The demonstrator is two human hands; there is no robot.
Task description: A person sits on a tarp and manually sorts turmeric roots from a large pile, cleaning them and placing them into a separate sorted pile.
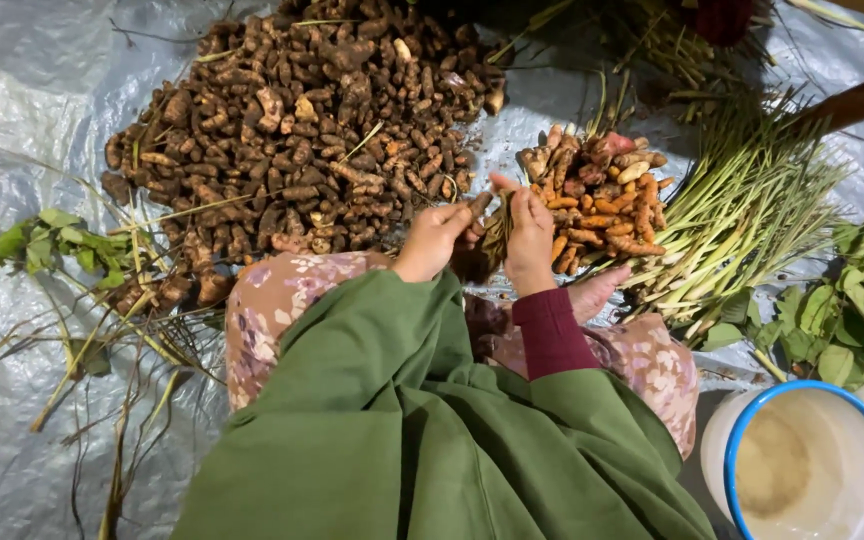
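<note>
Nearest to me: a green garment (422,440) over the lap, floral trousers (272,310) at both knees, a bare foot (592,292) tucked under.

Lower right corner of the tarpaulin (22,90): a white bucket with a blue rim (812,465), murky water inside.

At the middle: my left hand (434,238) and right hand (530,240), held close together just above the knees. Both sets of fingers are curled and pinching one rooty turmeric clump (495,235) between them; the left thumb presses its top, the right fingers wrap its side. Fine roots hang from it.

Right of the hands: a small pile of cleaned orange rhizomes (597,205), touching a sheaf of pale green stalks (742,215) that fans toward the right edge. Loose green leaves (852,310) lie beside the bucket.

Left edge: leafy stems (52,245) and dry stalks (102,370), scattered.

Far side: a large heap of brown, soil-covered rhizomes (302,120), reaching the top edge.

Risks, as I judge them: a finger of rhizome may snap off under the pinch; soil and root trimmings may drop onto the cleaned pile, since it sits just beside the hands; the clump may slip into the lap.
</note>
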